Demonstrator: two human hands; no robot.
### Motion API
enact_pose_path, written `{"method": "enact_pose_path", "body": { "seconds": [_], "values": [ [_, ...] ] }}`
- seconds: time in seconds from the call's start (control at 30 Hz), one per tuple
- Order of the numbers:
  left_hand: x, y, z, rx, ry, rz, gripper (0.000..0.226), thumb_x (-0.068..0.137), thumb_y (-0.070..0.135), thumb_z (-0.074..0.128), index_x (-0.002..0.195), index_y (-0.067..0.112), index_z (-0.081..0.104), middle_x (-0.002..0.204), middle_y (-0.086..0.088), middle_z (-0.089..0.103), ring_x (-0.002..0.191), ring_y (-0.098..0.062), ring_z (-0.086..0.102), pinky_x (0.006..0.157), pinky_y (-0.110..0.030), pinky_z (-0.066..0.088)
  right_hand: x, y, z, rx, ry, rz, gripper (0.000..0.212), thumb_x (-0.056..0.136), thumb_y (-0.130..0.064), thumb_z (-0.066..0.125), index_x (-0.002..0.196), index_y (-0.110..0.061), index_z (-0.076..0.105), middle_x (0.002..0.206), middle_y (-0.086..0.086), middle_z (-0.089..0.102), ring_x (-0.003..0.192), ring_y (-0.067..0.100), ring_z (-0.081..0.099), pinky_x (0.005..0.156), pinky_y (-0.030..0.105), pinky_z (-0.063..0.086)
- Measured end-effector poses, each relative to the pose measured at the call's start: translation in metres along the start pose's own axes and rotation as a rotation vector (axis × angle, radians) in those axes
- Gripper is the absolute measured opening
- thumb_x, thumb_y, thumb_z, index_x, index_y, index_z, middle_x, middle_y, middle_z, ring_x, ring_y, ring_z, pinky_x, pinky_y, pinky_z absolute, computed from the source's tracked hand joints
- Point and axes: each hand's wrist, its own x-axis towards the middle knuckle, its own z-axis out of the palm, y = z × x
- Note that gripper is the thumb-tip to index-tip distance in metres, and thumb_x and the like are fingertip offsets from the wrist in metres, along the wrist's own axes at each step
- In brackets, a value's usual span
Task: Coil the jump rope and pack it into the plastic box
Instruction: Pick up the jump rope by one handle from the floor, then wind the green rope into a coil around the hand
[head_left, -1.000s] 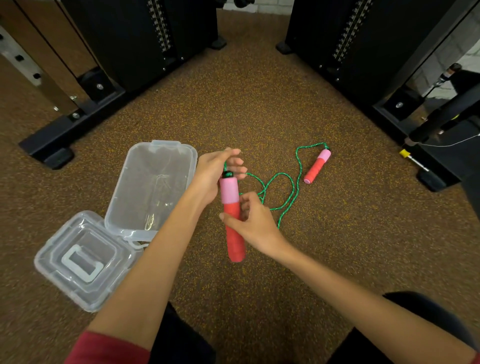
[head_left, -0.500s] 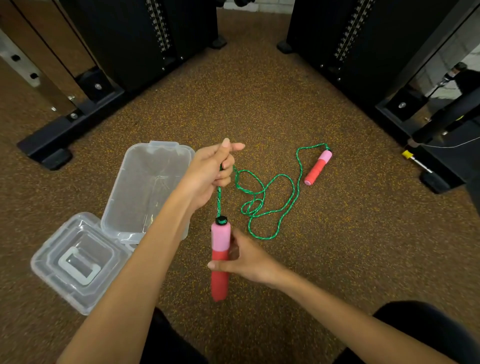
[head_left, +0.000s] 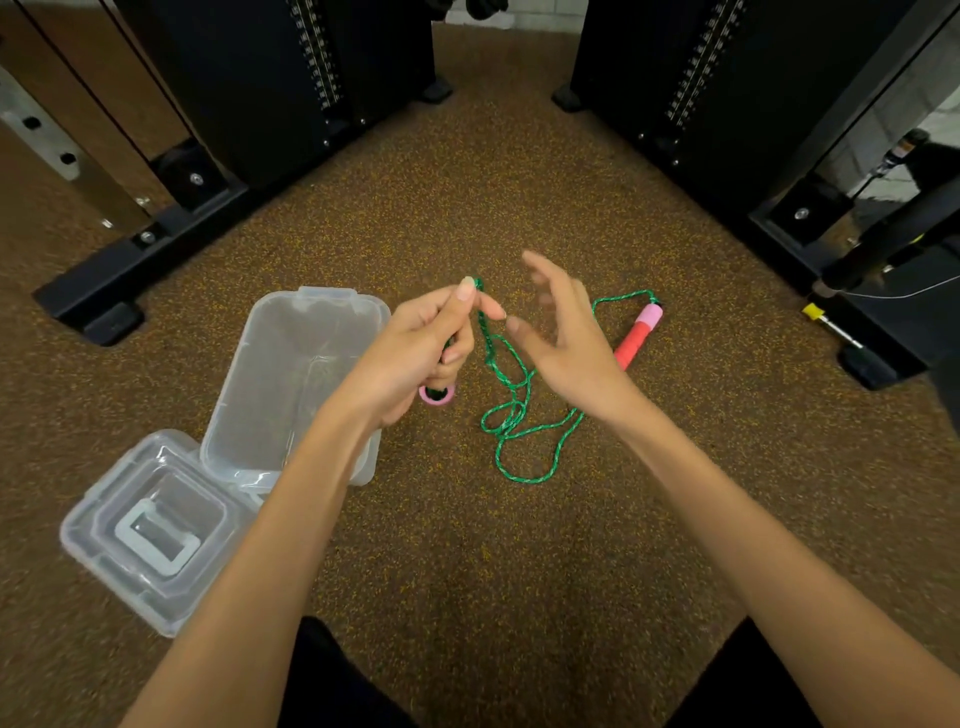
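Left hand (head_left: 415, 348) grips one handle (head_left: 437, 394) and pinches the green rope (head_left: 511, 410), right hand (head_left: 563, 338) spread, second handle (head_left: 638, 335) on floor, one box (head_left: 291, 384).

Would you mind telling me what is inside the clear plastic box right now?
Nothing shows inside the plastic box; only the floor shows through its clear walls. The left forearm covers its near right corner, so that part cannot be checked.

Box (head_left: 291, 374) on floor (head_left: 467, 571), left of centre; lid (head_left: 150, 525) touching it at lower left. Left hand (head_left: 421, 348) right of box, right hand (head_left: 566, 338) beside it. Rope (head_left: 519, 415) on floor below hands; far handle (head_left: 636, 335) to their right. Machine bases (head_left: 130, 270) upper left, upper right.
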Motion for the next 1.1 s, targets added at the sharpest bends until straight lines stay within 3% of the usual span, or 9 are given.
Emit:
{"method": "enact_pose_path", "body": {
  "seconds": [0.1,0.17,0.23,0.33,0.4,0.57,0.73,0.87,1.1],
  "values": [
    [0.0,-0.001,0.003,0.056,-0.041,-0.001,0.035,0.102,0.031,0.031,0.086,0.014,0.057,0.046,0.007,0.029,0.037,-0.004,0.019,0.038,-0.016,0.017,0.014,-0.011,-0.004,-0.091,-0.07,-0.177,0.051,0.095,-0.021,0.052,0.143,-0.021,0.038,0.146,0.007,0.035,0.14,0.017,0.024,0.117,0.033,0.016],
    [-0.001,-0.001,0.005,0.05,-0.059,-0.008,0.035,0.103,0.031,0.03,0.082,0.014,0.053,0.045,0.009,0.028,0.037,-0.004,0.019,0.039,-0.016,0.017,0.02,-0.014,-0.006,-0.165,-0.097,-0.264,0.034,0.093,-0.022,0.05,0.125,-0.014,0.057,0.14,0.006,0.047,0.138,0.02,0.03,0.118,0.039,0.016],
    [-0.002,-0.001,0.004,0.02,-0.063,-0.012,0.036,0.103,0.031,0.03,0.079,0.013,0.05,0.045,0.011,0.027,0.038,-0.004,0.019,0.04,-0.016,0.018,0.022,-0.018,-0.01,-0.199,-0.102,-0.302,0.023,0.092,-0.023,0.05,0.104,-0.011,0.065,0.117,0.002,0.063,0.125,0.02,0.049,0.11,0.047,0.031],
    [-0.005,-0.006,0.003,0.024,-0.041,0.023,0.04,0.101,0.033,0.031,0.072,0.011,0.049,0.043,0.01,0.03,0.039,-0.007,0.029,0.05,-0.025,0.04,0.02,-0.03,-0.017,-0.079,-0.035,-0.342,0.016,0.095,-0.015,0.052,0.094,-0.004,0.064,0.084,-0.008,0.064,0.082,0.0,0.058,0.082,0.022,0.045],
    [-0.007,-0.013,0.005,0.076,-0.036,0.057,0.043,0.096,0.038,0.033,0.068,0.012,0.05,0.041,0.008,0.038,0.044,-0.011,0.043,0.073,-0.044,0.049,0.02,-0.041,-0.022,0.01,0.006,-0.342,0.015,0.096,-0.012,0.052,0.093,-0.003,0.063,0.081,-0.001,0.066,0.076,0.004,0.059,0.074,0.018,0.044],
    [-0.004,-0.024,0.005,0.053,-0.039,0.084,0.049,0.094,0.047,0.034,0.062,0.012,0.047,0.041,0.004,0.046,0.052,-0.017,0.059,0.092,-0.058,0.043,0.024,-0.05,-0.029,0.061,0.046,-0.351,0.013,0.095,-0.015,0.055,0.094,-0.005,0.063,0.079,0.013,0.067,0.076,0.029,0.064,0.076,0.046,0.05],
    [0.0,-0.023,0.003,-0.025,-0.015,0.095,0.043,0.095,0.042,0.034,0.067,0.011,0.045,0.039,0.008,0.033,0.035,-0.007,0.035,0.065,-0.036,0.058,0.029,-0.043,-0.038,0.117,0.14,-0.291,0.008,0.092,-0.017,0.061,0.092,-0.011,0.066,0.078,0.01,0.062,0.06,0.02,0.059,0.062,0.039,0.048],
    [-0.002,-0.013,0.004,-0.161,-0.093,0.026,0.039,0.093,0.041,0.039,0.068,0.012,0.044,0.038,0.01,0.027,0.033,-0.005,0.024,0.041,-0.022,0.044,0.035,-0.03,-0.044,0.105,0.235,-0.229,0.007,0.088,-0.027,0.066,0.088,-0.021,0.069,0.071,-0.012,0.059,0.061,0.006,0.048,0.059,0.028,0.038],
    [-0.01,0.006,0.003,-0.306,-0.325,-0.021,0.025,0.087,0.026,0.048,0.097,0.018,0.069,0.047,0.004,0.046,0.033,-0.001,0.032,0.03,-0.011,0.026,0.031,-0.006,-0.033,0.035,0.263,-0.094,0.015,0.085,-0.032,0.068,0.078,-0.019,0.069,0.061,-0.005,0.052,0.056,0.004,0.038,0.055,0.019,0.03]
  ]
}}
